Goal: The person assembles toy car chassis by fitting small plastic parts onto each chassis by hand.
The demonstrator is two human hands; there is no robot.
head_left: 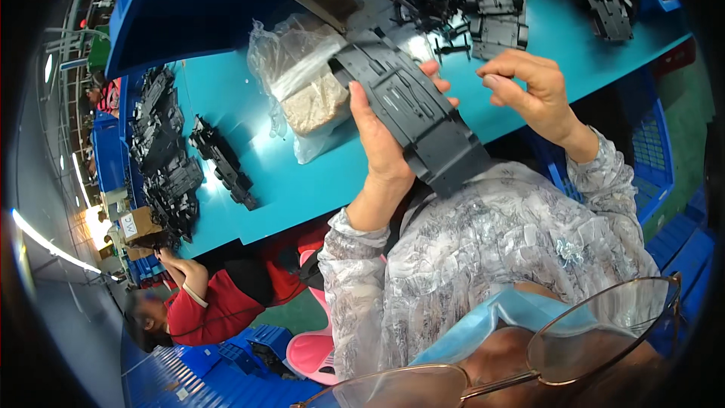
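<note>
My left hand (384,147) is wrapped around a long black plastic chassis-like plate (411,102), with the thumb on its near side and fingertips showing past the far edge. The plate is tilted, and its molded slots and ribs face up. To its right, my right hand (540,98) is raised with thumb and index finger pinched together, apart from the plate. Whatever is between those fingertips, if anything, is too small to make out. Beyond the plate lies a heap of small black plastic parts (438,0). A clear plastic bag (302,98) with beige contents sits left of the plate.
Similar black plates (495,0) are stacked at the back of the turquoise table (257,215). More black assemblies (162,143) line the left, with one (220,162) lying alone. A person in red (215,306) sits at the left. A blue bin (174,11) stands far left.
</note>
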